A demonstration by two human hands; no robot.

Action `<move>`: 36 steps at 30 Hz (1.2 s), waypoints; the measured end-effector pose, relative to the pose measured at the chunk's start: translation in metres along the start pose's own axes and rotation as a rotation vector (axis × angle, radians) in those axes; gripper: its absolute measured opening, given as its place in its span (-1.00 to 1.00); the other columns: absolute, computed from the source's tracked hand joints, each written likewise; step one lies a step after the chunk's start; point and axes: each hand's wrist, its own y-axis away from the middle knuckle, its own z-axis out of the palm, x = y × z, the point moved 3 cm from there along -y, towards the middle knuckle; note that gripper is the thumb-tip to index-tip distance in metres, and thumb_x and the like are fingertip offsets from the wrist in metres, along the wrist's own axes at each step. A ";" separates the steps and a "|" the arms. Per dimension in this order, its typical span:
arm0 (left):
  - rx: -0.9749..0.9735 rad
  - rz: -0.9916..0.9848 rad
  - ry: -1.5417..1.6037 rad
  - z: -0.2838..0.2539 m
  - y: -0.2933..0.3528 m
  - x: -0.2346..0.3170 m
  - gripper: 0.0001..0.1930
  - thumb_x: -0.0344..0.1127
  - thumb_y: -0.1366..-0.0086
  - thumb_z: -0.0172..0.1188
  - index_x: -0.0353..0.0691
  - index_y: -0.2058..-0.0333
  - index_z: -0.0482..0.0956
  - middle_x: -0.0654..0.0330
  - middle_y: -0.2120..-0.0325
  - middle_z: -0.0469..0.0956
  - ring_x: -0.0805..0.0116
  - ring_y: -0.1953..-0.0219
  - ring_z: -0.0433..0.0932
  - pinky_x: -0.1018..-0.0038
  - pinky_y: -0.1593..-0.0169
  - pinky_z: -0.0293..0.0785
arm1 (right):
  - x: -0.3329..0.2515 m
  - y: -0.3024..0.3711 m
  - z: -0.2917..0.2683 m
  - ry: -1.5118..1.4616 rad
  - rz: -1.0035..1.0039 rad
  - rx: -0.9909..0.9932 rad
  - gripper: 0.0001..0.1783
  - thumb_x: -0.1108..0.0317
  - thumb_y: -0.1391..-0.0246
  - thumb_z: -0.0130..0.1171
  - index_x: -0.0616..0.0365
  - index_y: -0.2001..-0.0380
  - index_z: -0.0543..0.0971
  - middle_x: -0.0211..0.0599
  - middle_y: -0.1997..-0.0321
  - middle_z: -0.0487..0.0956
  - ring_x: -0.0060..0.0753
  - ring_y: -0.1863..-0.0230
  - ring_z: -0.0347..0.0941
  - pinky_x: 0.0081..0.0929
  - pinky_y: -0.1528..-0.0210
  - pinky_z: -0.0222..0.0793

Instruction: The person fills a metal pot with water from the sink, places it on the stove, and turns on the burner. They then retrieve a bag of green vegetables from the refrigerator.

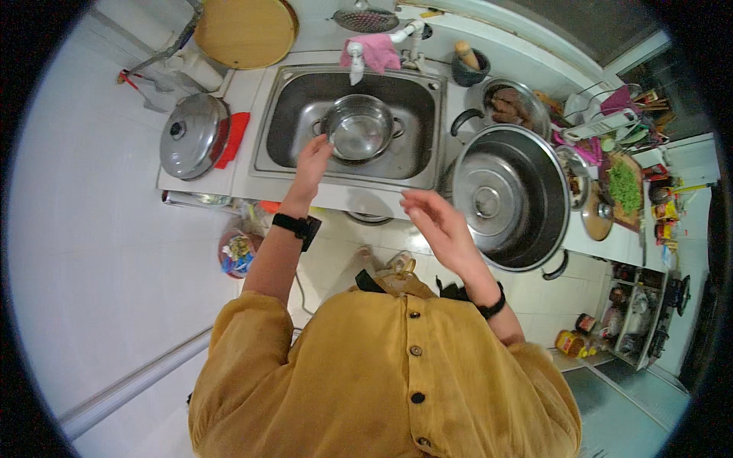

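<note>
A pot (359, 131) with a clear, shiny body and two side handles sits in the steel sink (263, 153). My left hand (313, 159) reaches over the sink's front edge, its fingers stretched out beside the pot's left side. Whether the fingertips touch the pot I cannot tell. Above the counter's front edge, between the sink and a large deep steel pot (527, 244), my right hand (437, 217) is open and holds nothing. The white faucet (356, 62) with a pink cloth (376, 50) over it stands behind the pot.
Left of the sink, a domed steel lid (195, 137) lies by a red cloth (234, 137). A mortar (469, 72), a bowl of brown food (510, 107) and chopped greens (624, 187) on a board crowd the right counter. Below stands a waste bin (238, 252).
</note>
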 end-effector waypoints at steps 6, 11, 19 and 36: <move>-0.018 -0.114 -0.067 -0.039 -0.039 0.001 -0.41 -0.03 -0.25 0.14 -0.22 -0.17 0.35 0.21 0.02 0.44 0.33 -0.05 0.37 0.29 -0.05 0.30 | 0.088 -0.087 0.049 -0.050 0.062 0.175 -0.61 0.21 -0.24 0.06 0.25 -0.02 0.48 -0.20 0.18 0.61 -0.48 0.17 0.50 -0.51 0.10 0.39; -0.030 -0.319 -0.115 -0.073 -0.111 -0.026 -0.43 -0.03 -0.24 0.15 -0.20 -0.15 0.37 0.22 0.04 0.42 0.34 -0.01 0.36 0.29 -0.03 0.30 | 0.185 -0.164 0.040 0.030 0.369 0.432 -0.59 0.16 -0.23 0.04 0.27 0.03 0.50 -0.07 0.24 0.62 -0.26 0.17 0.54 -0.38 0.10 0.40; -0.014 -0.487 -0.193 -0.094 -0.219 -0.105 -0.32 -0.05 -0.29 0.12 -0.31 -0.27 0.18 0.03 -0.19 0.25 0.14 -0.22 0.23 0.29 -0.18 0.25 | 0.276 -0.278 -0.012 0.443 0.729 0.603 -0.29 0.15 -0.17 0.03 0.44 -0.24 0.18 0.25 -0.03 0.48 0.04 -0.06 0.44 -0.14 -0.01 0.38; -0.179 -0.520 -0.169 -0.093 -0.261 -0.118 -0.83 -0.28 -0.40 0.02 -0.21 0.18 0.51 0.28 0.51 0.48 0.44 0.48 0.50 0.43 0.39 0.51 | 0.277 -0.290 -0.017 0.031 0.885 0.541 -0.66 0.23 -0.30 -0.04 0.23 -0.01 0.41 -0.32 0.27 0.51 -0.42 0.29 0.45 -0.34 0.25 0.46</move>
